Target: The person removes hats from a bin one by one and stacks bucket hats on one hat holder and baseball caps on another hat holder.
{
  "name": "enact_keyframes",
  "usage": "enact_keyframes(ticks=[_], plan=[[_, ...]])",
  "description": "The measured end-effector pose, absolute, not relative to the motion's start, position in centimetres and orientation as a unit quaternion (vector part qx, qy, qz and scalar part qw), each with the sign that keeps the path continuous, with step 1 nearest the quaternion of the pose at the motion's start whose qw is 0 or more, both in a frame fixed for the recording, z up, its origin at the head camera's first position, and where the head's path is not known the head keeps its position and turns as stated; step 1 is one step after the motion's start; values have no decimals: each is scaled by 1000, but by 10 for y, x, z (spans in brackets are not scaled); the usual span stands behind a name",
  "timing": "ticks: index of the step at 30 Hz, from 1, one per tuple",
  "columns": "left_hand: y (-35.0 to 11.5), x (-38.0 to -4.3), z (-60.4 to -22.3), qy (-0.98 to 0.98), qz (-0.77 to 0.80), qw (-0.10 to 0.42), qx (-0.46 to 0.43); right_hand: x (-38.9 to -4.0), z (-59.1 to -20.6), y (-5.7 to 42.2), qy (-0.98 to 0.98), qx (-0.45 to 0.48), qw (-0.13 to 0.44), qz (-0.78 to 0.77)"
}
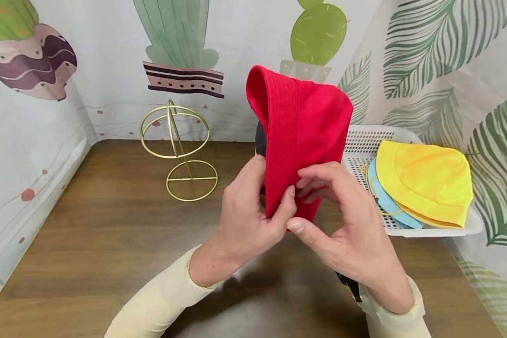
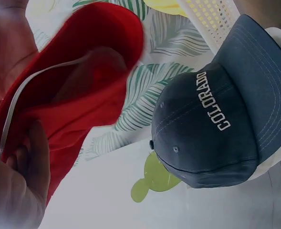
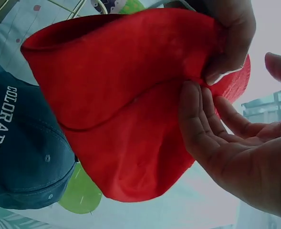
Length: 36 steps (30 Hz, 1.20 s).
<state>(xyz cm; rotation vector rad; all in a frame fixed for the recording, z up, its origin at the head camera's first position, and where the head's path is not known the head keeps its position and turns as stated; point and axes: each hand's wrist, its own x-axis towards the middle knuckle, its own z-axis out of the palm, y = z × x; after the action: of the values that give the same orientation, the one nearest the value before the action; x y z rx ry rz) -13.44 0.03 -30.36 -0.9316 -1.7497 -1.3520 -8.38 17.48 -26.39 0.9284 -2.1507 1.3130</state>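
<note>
A red bucket hat (image 1: pixel 321 117) is held up sideways above the table, brim toward the left. My left hand (image 1: pixel 249 211) pinches the brim's near edge, thumb on the outside and fingers inside the opening, as the left wrist view shows. A thin white cord or strip (image 2: pixel 16 100) runs inside the hat. My right hand (image 1: pixel 350 220) touches the hat's outer side with its fingertips, the thumb held apart. Behind the hat is a dark blue baseball cap (image 2: pixel 202 129) lettered COLORADO, mostly hidden in the head view.
A gold wire stand (image 1: pixel 190 178) with round rings stands at the back left of the wooden table (image 1: pixel 88 244). On the right, a white perforated basket (image 1: pixel 439 232) holds a yellow hat (image 1: pixel 431 178) over a light blue hat (image 1: pixel 393 202). Printed curtains border the table behind.
</note>
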Motion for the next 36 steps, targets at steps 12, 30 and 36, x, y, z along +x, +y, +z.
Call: enact_keyframes(ticks=[12, 30, 36], plan=[[5, -130, -304, -722, -409, 426, -360, -82, -271, 169, -789, 284, 193, 509], [0, -125, -292, -696, -409, 366, -462, -95, -274, 175, -701, 279, 243, 610], [-1, -131, -292, -697, -415, 375, -449, -98, -276, 170, -670, 297, 234, 639]])
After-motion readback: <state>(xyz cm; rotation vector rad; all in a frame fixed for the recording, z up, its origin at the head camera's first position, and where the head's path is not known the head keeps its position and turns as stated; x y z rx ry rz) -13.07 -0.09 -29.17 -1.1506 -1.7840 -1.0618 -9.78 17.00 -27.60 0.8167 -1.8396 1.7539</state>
